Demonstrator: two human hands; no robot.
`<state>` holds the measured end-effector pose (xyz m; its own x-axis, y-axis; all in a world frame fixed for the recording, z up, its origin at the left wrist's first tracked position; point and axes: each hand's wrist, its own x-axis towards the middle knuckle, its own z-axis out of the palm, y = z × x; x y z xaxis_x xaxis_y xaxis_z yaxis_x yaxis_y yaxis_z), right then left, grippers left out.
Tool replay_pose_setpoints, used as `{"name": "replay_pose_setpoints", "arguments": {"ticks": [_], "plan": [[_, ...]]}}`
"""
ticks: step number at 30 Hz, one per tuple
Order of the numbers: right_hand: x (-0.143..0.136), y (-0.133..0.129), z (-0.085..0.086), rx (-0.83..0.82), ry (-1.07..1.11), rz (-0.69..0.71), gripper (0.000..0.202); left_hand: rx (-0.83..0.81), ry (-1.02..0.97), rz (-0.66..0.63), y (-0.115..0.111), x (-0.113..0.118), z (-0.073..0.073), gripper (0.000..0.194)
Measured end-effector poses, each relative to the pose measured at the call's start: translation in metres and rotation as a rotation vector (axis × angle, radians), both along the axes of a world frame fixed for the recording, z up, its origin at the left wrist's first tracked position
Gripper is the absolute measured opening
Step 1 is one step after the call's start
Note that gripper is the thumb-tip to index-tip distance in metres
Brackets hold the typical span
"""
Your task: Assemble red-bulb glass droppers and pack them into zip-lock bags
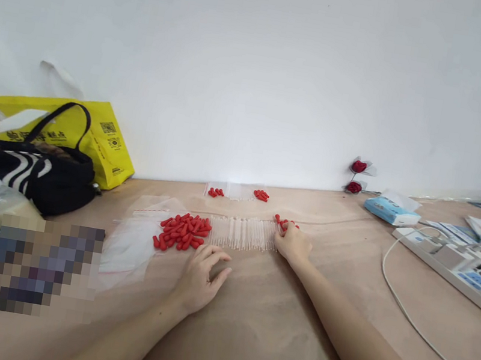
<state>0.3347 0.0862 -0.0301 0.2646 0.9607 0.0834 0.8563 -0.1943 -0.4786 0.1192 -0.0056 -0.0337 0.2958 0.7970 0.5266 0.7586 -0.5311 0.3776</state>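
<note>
Guessing it's the bulb-picking step: right hand [293, 242] is at some red bulbs [278, 217] beside the tubes [241, 233], can't tell if gripping; left hand [203, 277] sits open near the pile [182, 230]. Next probably needs a neat pinch.

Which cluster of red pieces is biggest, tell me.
The pile just beyond the left hand: far more pieces than the cluster at the right hand or either small one near the wall.
</note>
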Motion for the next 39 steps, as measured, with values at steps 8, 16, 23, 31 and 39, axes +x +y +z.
{"name": "replay_pose_setpoints", "arguments": {"ticks": [8,16,23,31,39], "plan": [[-0.002,0.000,0.003,-0.028,0.018,0.022,0.025,-0.020,0.002,-0.009,-0.001,0.001,0.003,0.009],[0.000,0.007,0.003,-0.088,0.035,-0.014,0.021,-0.034,-0.007,-0.020,-0.001,0.002,0.002,0.008],[-0.004,0.012,0.003,-0.114,0.060,-0.048,0.029,-0.054,-0.004,-0.027,-0.001,0.002,0.003,0.008],[-0.006,0.009,-0.003,-0.038,0.074,-0.012,0.036,-0.064,-0.003,-0.032,0.000,0.000,-0.001,0.008],[-0.001,0.009,-0.016,0.246,0.042,0.150,0.022,-0.078,0.006,-0.028,0.001,0.000,-0.001,0.008]]}}
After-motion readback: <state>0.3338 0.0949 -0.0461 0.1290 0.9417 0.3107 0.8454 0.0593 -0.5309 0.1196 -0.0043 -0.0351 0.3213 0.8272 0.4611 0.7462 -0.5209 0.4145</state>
